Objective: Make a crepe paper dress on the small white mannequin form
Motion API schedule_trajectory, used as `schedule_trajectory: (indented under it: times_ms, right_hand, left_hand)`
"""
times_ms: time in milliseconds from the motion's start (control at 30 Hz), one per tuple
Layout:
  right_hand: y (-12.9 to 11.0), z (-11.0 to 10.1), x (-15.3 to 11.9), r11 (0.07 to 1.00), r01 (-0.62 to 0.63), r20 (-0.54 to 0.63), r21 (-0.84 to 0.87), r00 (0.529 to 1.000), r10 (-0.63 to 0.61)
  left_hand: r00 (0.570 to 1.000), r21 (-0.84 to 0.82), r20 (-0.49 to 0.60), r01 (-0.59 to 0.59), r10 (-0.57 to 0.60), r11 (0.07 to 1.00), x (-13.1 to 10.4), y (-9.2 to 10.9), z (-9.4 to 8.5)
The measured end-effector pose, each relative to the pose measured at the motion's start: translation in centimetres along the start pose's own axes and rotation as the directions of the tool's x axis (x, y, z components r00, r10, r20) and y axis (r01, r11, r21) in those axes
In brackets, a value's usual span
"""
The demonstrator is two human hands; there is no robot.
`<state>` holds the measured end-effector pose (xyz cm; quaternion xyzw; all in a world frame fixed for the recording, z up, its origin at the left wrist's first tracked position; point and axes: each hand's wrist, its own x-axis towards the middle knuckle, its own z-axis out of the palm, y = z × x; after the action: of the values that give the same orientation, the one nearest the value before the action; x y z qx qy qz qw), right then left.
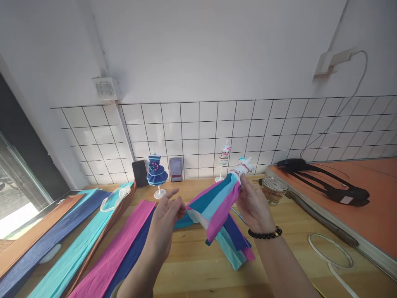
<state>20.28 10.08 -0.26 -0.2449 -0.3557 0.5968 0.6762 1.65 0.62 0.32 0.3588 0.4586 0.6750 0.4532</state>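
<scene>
Long crepe strips (114, 252) lie along the left of the surface (186, 265), then a mini blue dress (157, 176) on a stand. Left hand (167, 215) is curled at the skirt's corner, can't tell if it's pinching. A loose tug there could crease or tear the colourful skirt (214, 203). Right hand (254, 203) has its grip closed round the small dress form (242, 167) above the surface; if that slackens, the waist might slip

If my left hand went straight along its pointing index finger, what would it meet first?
Probably the multicoloured fabric strips, right beside the curled part of the left hand, though depth is unclear; the fingertip itself seems aimed towards the white tiled wall.
</scene>
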Motion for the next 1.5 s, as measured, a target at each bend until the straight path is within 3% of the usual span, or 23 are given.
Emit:
schedule_trajectory:
  times_ms: [200,467,633,800,900,1033,1300,1500]
  right_hand:
    - [0.0,-0.1,-0.1,0.996,0.061,0.000,-0.068,0.998,-0.061]
    - [0.0,1.5,-1.7,0.982,0.015,0.251,-0.189,0.967,0.033]
    - [0.7,2.6,-2.8,0.966,-0.009,0.436,-0.259,0.891,0.126]
    - [1.1,3.8,-4.1,0.952,-0.018,0.584,-0.307,0.786,0.203]
    - [1.3,3.9,-4.3,0.944,0.001,0.606,-0.331,0.767,0.212]
    - [1.7,3.8,-4.1,0.948,-0.002,0.596,-0.319,0.777,0.202]
    - [1.5,3.5,-4.0,0.933,0.031,0.622,-0.359,0.753,0.214]
    - [0.8,3.3,-4.0,0.928,0.011,0.690,-0.373,0.672,0.269]
  left_hand:
    - [0.992,0.059,-0.096,-0.082,0.087,0.995,0.5,-0.3,-0.3]
    - [0.998,0.191,-0.017,-0.058,0.062,0.980,0.5,-0.7,-0.3]
    - [0.994,0.270,0.112,-0.038,0.008,0.962,0.2,-0.3,0.1]
    - [0.957,0.177,0.287,-0.023,-0.029,0.984,0.2,-0.4,0.1]
    - [0.945,0.166,0.326,-0.035,-0.021,0.986,0.2,-0.4,0.0]
    - [0.956,0.156,0.294,-0.022,-0.025,0.987,0.2,-0.4,-0.3]
    - [0.958,0.171,0.286,-0.074,0.023,0.982,0.2,-0.4,-0.1]
    - [0.961,0.141,0.276,-0.047,0.006,0.989,0.3,-0.1,-0.2]
